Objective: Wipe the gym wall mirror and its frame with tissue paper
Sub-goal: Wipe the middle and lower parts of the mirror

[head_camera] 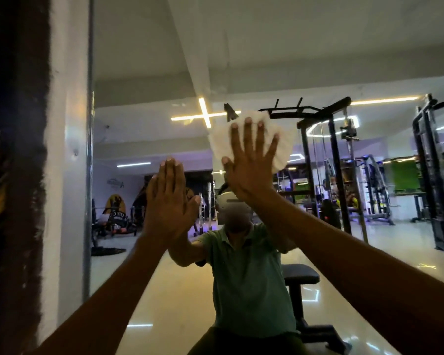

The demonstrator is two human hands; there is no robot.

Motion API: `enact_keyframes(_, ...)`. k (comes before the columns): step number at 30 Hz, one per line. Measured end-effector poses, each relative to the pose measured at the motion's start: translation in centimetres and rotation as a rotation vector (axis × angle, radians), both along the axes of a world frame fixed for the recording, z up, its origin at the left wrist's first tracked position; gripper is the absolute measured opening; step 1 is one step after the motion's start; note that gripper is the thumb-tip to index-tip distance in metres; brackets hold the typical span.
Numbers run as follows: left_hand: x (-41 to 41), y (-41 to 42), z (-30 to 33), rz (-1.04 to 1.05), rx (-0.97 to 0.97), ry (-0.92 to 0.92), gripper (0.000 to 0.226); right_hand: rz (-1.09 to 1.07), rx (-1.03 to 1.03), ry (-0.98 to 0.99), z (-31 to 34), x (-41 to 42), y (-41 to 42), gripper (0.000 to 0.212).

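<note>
The large frameless-looking gym wall mirror [241,60] fills most of the view, reflecting dark exercise racks [328,162] on the right, a black padded bench [300,278] near the bottom, and the person in a green polo shirt. Its thin metallic frame edge [89,175] runs vertically at the left, beside a white wall strip and a dark painted mural [13,175]. The right hand [251,162] has its fingers spread wide and straight, pressing a crumpled white tissue paper [285,139] flat against the glass at about head height, centre-right. The left hand [169,198] is flat too, fingers together and straight, apparently resting on the glass just left of the other, holding nothing. Judging by this, wiping of the glass is under way in the middle zone; the surface shows no obvious streaks, so how much is already clean cannot be told. The frame edge on the left and the far upper glass seem still to be reached
</note>
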State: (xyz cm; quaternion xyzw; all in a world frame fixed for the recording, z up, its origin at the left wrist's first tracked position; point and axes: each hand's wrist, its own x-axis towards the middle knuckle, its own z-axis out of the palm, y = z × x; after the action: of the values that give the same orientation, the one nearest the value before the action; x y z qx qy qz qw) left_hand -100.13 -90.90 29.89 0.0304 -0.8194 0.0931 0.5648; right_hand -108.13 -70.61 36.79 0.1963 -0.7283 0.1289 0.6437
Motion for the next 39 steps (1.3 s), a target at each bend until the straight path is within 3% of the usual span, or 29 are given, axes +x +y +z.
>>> enact_keyframes(3, -0.6, 0.1, -0.4, -0.038, 0.030, 0.038, 0.089, 0.030, 0.404, 0.119, 1.5, -0.7, 0.7, 0.071)
enact_keyframes(5, -0.6, -0.4, -0.4, -0.040, 0.004, 0.043, 0.089, 0.032, 0.508, 0.140, 2.3, -1.8, 5.1, 0.067)
enact_keyframes(10, -0.4, -0.8, -0.5, -0.053, -0.008, 0.033, 0.091, -0.014, 0.215, -0.040, 3.2, -4.3, 17.6, 0.071)
enact_keyframes(14, -1.0, -0.3, -0.6, -0.066, 0.043, 0.032, 0.091, -0.044, -0.038, -0.052, 3.7, -2.5, 11.0, 0.077)
enact_keyframes(19, -0.8, -0.7, -0.5, -0.047, 0.001, 0.040, 0.091, 0.030, 0.278, 0.118, 4.0, 0.7, -1.9, 0.073)
enact_keyframes(23, -0.5, -0.6, -0.3, -0.052, 0.012, 0.033, 0.094, 0.061, 0.507, 0.162, 1.0, -0.3, 0.5, 0.070)
enact_keyframes(27, 0.2, -0.7, 0.1, -0.029, 0.020, 0.033, 0.097, 0.048, 0.371, 0.081, -0.4, -2.5, 10.3, 0.069)
enact_keyframes(31, 0.7, -2.4, 1.9, 0.029, 0.065, 0.063, 0.099, 0.009, 0.136, -0.031, 2.7, -3.5, 15.0, 0.074)
enact_keyframes(35, 0.9, -3.7, 2.3, 0.023, 0.120, 0.047, 0.107, -0.012, -0.054, -0.025, 8.2, -1.7, 8.0, 0.074)
enact_keyframes(39, 0.6, -4.0, 2.2, -0.008, 0.119, 0.060, 0.106, 0.019, 0.147, 0.120, 11.7, 2.4, -4.7, 0.070)
